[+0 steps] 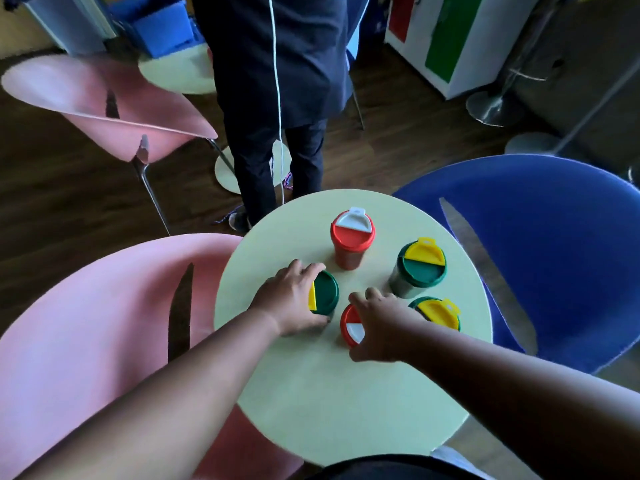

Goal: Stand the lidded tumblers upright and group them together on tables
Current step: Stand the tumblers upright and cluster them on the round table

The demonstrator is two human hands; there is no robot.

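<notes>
Several lidded tumblers stand upright on a round pale-green table (332, 403). My left hand (292, 299) wraps around a green-lidded tumbler with a yellow flap (327, 292). My right hand (381, 327) closes over a red tumbler with a white flap (350, 325) just beside it. A taller red tumbler with a white flap (351, 240) stands behind them. At the right stands a grey tumbler with a green and yellow lid (419, 268). Another green and yellow lidded tumbler (440, 313) sits partly hidden behind my right hand.
Two pink chairs (104, 341) (104, 105) are at the left, a blue chair (540, 258) at the right. A person in dark clothes (277, 98) stands just beyond the table. A second round table (180, 71) and a white cabinet (443, 39) are farther back.
</notes>
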